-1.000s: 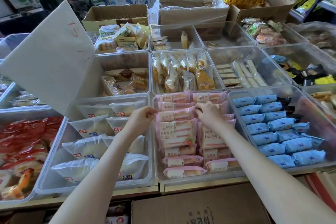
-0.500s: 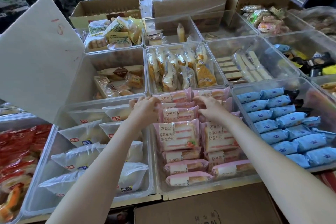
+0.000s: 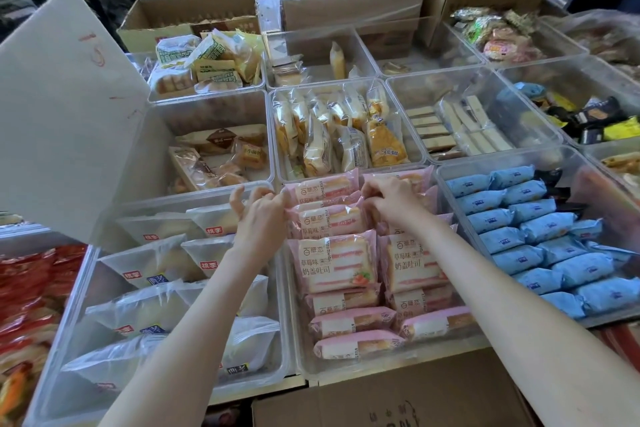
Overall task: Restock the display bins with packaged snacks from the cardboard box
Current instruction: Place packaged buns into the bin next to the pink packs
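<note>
- The left hand (image 3: 258,218) pinches the left end of a pink packet (image 3: 329,220) between thumb and fingertips.
- The right hand (image 3: 391,199) curls its fingers over the packet's right end and seems to grip it, though its fingertips are hidden.
- That packet lies toward the back of the clear bin (image 3: 363,369), among matching pink packs.
- The cardboard box (image 3: 398,402) sits just below the bin's front edge.

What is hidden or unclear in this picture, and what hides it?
Head view:
Cardboard box: cut off by the bottom edge; contents unseen.
Right hand: fingertips curl under it, so its grip on the pink packs is unclear.
White board: hides what stands behind it.
</note>
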